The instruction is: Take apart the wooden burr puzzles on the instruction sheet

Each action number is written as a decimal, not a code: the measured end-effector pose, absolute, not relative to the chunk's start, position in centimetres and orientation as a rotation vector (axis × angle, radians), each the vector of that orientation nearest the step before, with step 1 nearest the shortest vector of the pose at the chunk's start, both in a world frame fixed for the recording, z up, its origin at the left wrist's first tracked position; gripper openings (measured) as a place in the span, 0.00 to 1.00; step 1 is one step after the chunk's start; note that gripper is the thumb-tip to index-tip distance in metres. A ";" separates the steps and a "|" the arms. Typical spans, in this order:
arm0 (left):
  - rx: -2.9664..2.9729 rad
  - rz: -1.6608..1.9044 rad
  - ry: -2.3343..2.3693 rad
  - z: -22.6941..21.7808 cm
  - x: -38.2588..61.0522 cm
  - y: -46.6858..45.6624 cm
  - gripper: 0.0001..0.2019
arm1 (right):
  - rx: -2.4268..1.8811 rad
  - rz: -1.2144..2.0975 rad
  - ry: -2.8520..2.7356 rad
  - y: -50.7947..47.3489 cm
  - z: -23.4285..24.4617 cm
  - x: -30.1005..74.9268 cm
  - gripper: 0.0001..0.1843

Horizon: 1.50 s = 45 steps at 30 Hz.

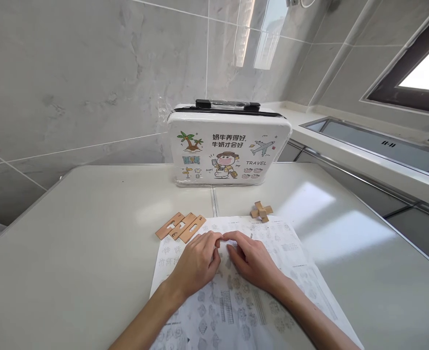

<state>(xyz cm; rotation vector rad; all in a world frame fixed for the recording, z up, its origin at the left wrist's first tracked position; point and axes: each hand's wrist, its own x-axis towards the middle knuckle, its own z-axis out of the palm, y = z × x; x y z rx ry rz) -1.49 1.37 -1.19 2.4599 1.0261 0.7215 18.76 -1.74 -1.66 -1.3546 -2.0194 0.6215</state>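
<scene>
My left hand (pixel 199 257) rests over a printed instruction sheet (pixel 232 296), its fingers loosely bent and the thumb apart from the index finger. Opposite it, my right hand (pixel 252 257) lies in a similar pose, with curved fingers and a gap beside the thumb. The two index fingertips meet near the middle of the sheet. Nothing shows in either hand. Three slotted wooden puzzle pieces (pixel 180 227) overlap side by side beyond my left hand, partly on the sheet's upper left corner. Past my right hand, an assembled wooden cross-shaped puzzle (pixel 261 212) sits at the sheet's far edge.
A white cartoon-printed case (pixel 229 150) with a black handle, wrapped in clear plastic, stands upright at the back of the white table (pixel 101 243). A grey tiled wall (pixel 90 73) rises behind. To the right runs a counter with a sink (pixel 382 141).
</scene>
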 end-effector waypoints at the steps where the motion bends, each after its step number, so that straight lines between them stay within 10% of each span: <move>1: 2.451 0.715 1.030 -1.2 -1.5 1.4 0.12 | -1.355 0.618 -2.017 -1.7 -1.7 18.8 0.15; 32: 2.406 0.666 1.052 -0.5 -1.4 1.7 0.12 | -1.442 0.733 -1.664 -1.3 -2.0 18.9 0.11; 45: 2.436 0.649 1.020 -0.5 -1.4 1.7 0.13 | -1.273 1.009 -0.923 -0.1 -1.8 19.9 0.27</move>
